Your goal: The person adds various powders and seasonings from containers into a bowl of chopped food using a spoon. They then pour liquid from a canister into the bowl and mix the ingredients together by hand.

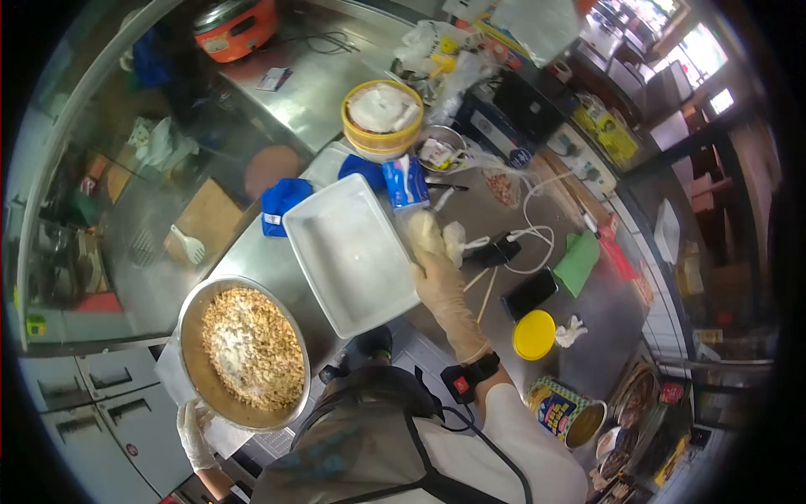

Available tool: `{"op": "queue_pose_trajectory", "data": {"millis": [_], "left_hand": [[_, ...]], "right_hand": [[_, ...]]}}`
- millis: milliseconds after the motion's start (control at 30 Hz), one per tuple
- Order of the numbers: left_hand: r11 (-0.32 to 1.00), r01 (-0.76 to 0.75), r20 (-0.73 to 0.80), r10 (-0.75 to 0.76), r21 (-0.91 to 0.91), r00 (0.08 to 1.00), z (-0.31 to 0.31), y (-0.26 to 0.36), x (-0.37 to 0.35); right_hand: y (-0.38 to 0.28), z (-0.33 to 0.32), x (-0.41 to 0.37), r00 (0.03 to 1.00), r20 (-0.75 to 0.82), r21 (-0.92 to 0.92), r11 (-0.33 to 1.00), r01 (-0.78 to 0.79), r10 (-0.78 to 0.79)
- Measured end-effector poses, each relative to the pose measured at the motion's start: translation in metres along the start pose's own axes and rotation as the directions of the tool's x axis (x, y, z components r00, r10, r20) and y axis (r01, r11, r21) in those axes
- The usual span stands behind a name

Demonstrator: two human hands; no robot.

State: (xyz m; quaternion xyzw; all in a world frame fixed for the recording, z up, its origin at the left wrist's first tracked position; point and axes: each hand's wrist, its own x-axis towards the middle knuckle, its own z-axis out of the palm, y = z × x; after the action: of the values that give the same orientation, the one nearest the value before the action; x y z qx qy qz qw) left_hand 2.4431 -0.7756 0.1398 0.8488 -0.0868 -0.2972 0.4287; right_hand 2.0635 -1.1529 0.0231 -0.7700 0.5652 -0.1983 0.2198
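A round metal bowl point(195, 319) full of pale crumbly mix dusted with white powder sits at the lower left. My gloved left hand point(196, 430) holds its near rim from below. My gloved right hand point(432, 265) reaches forward past the right edge of an empty white rectangular tray point(348, 252); its fingers are curled around a pale lump, and what that lump is I cannot tell. The tray lies tilted on the steel counter between the bowl and my right hand.
A yellow lid point(534, 334), a black phone point(529, 294), a green cloth point(578, 262) and an open tin point(567, 410) lie right of my arm. A yellow steamer basket point(382, 118), a blue-white carton point(405, 181), blue cloths point(281, 203) and an orange cooker point(235, 27) stand behind.
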Motion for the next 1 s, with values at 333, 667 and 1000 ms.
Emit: {"op": "queue_pose_trajectory", "data": {"millis": [333, 667, 1000], "left_hand": [[0.994, 0.095, 0.046, -0.098, 0.058, 0.994, -0.035, -0.030, 0.036], [0.961, -0.254, 0.306, 0.275, -0.107, 0.912, -0.015, 0.028, 0.052], [0.886, -0.277, 0.718, 0.463, -0.371, 0.520, 0.073, 0.035, -0.070]], "right_hand": [[0.029, -0.037, -0.074, 0.938, -0.293, 0.068, 0.982, -0.175, 0.187], [0.019, -0.146, -0.241, 0.717, -0.678, -0.171, 0.913, -0.371, 0.164], [0.082, -0.197, -0.378, 0.816, -0.353, -0.628, 0.530, -0.570, 0.459]]}}
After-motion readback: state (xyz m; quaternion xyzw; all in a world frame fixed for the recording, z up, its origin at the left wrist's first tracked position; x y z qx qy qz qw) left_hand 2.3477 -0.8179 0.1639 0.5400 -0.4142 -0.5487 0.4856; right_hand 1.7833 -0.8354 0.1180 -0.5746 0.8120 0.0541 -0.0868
